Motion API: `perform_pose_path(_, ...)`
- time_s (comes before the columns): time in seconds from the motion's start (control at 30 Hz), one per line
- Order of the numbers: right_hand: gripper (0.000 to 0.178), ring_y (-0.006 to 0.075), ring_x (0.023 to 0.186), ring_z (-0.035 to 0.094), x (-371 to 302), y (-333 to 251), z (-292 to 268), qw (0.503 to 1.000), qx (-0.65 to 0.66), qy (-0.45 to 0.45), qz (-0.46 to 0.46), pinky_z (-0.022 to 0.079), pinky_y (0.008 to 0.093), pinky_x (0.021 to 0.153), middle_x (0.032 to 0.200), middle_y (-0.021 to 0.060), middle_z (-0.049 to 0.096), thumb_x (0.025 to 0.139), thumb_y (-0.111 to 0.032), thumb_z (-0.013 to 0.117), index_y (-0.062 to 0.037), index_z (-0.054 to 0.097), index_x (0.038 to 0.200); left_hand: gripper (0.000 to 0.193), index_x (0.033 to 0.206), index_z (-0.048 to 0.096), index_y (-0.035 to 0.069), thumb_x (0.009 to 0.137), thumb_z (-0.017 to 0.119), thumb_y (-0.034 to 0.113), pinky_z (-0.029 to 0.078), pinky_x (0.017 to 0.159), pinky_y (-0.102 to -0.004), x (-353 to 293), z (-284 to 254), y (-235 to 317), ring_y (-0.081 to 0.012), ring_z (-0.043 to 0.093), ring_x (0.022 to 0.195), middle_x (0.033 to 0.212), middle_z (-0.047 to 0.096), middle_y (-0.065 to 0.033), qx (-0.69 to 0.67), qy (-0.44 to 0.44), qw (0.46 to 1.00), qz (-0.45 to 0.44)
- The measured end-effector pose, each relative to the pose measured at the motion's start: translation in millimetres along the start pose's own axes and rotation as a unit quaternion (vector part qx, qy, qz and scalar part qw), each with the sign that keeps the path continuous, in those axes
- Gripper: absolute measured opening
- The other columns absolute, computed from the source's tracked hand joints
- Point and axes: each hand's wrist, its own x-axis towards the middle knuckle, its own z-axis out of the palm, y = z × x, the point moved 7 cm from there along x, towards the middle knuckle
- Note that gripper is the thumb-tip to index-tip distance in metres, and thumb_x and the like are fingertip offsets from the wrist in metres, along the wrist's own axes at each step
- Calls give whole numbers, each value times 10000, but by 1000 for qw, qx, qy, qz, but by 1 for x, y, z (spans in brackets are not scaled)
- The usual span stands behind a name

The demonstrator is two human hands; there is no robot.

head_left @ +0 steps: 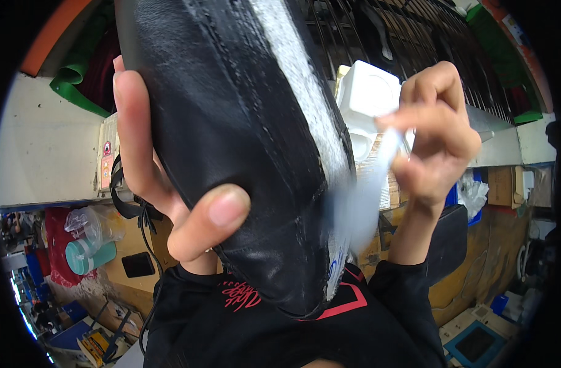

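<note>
Left of the white, rounded-square plastic container (371,90), a black, smooth leather shoe (213,122) with a rough white band is clamped along one side by the left hand (181,226), thumb across the leather. Right of the container, the right hand (438,138) pinches a blurred, whitish, elongated piece (359,214), too smeared to identify. The shoe probably handles light and fairly stiff, perhaps slippery; best gripped by its smooth flanks, clear of the band
</note>
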Motion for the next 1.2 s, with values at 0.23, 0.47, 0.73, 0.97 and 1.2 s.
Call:
perform_pose_path(0.23, 378, 132, 761, 457, -29, 1, 9, 995, 26, 50, 84, 353, 252, 639, 867, 17, 439, 568, -236, 889, -84, 825, 908, 479, 1313, 415, 298, 907, 611, 138, 504, 1057, -565, -3, -9, -16, -580, 390, 1324, 1568, 246, -190, -6, 56, 996, -74)
perform_pose_path(0.47, 451, 130, 755, 449, -34, -16, 8, 992, -54, 54, 104, 337, 259, 676, 922, 24, 417, 703, -482, 859, -67, 802, 872, 432, 1318, 413, 267, 938, 580, 149, 509, 1062, -541, -2, -10, -18, -554, 400, 1334, 1573, 239, -211, 10, 63, 995, -80)
perform_pose_path(0.73, 412, 113, 761, 435, -11, -26, 1, 985, -161, 55, 43, 347, 265, 682, 923, 19, 427, 715, -401, 874, -57, 803, 930, 381, 1324, 411, 231, 974, 544, 162, 514, 1068, -513, 2, -7, -6, -525, 413, 1346, 1579, 230, -234, 37, 15, 999, -31)
perform_pose_path(0.97, 429, 134, 785, 449, -8, -13, 2, 994, -98, 54, 17, 367, 276, 687, 954, 35, 433, 711, -429, 854, -62, 790, 924, 341, 1329, 409, 200, 1005, 512, 173, 519, 1073, -489, 5, -4, 2, -499, 423, 1356, 1583, 223, -254, 44, -7, 999, -12)
perform_pose_path(1.2, 439, 153, 785, 472, -16, 1, 7, 1000, -14, 9, 18, 382, 289, 693, 937, 33, 435, 636, -453, 883, -91, 796, 868, 307, 1334, 407, 169, 1036, 481, 185, 523, 1079, -464, 9, 0, 2, -473, 434, 1366, 1588, 215, -274, 60, -22, 998, 1)
